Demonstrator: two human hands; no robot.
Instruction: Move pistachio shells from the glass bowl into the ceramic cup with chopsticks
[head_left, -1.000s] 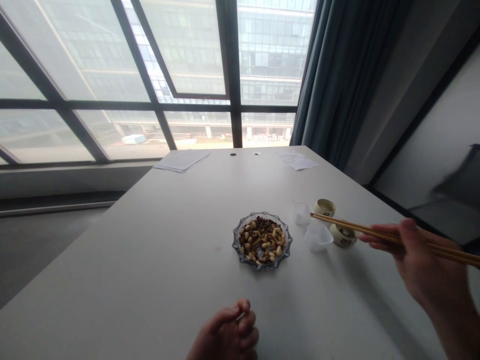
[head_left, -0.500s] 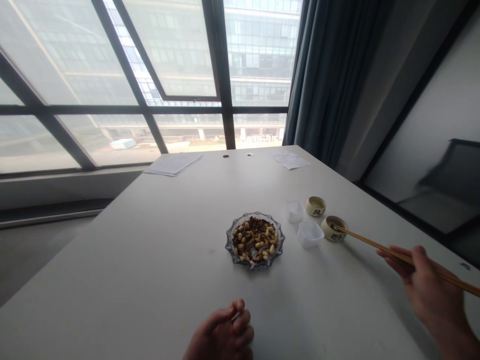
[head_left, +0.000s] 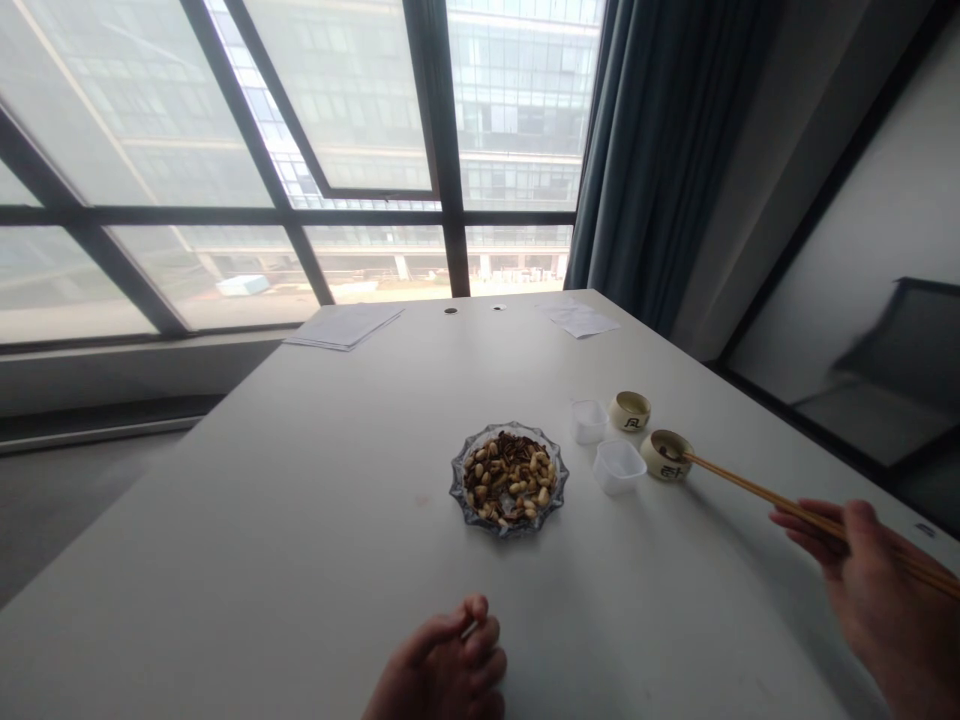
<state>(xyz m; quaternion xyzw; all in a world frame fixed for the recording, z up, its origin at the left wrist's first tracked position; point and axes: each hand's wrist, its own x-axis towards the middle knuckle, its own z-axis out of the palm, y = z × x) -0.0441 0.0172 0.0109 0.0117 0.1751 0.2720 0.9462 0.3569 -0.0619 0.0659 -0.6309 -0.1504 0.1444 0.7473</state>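
Note:
My right hand (head_left: 870, 570) is closed around a pair of wooden chopsticks (head_left: 757, 490). Their tips reach the mouth of the nearer cream cup (head_left: 666, 466), which bears a dark written character; a small dark thing shows inside, too small to name. Left of the cups stands a scalloped glass bowl (head_left: 459, 490) with mixed nuts (head_left: 517, 478), peanuts among them. At the front edge of view my left hand (head_left: 450, 660) rests with its fingers curled, nearest to the bowl. Nothing shows in it.
Two clear plastic tubs (head_left: 619, 468) stand between the glass bowl and the cups. A second cream cup (head_left: 630, 412) is just behind. Papers lie on the white table (head_left: 300, 520) at the far left, a stack (head_left: 345, 327), and far right, a sheet (head_left: 581, 318).
My right hand has shifted slightly to the right, and the chopstick tips have moved a little right, toward the near cup's rim. My left hand stays about where it was.

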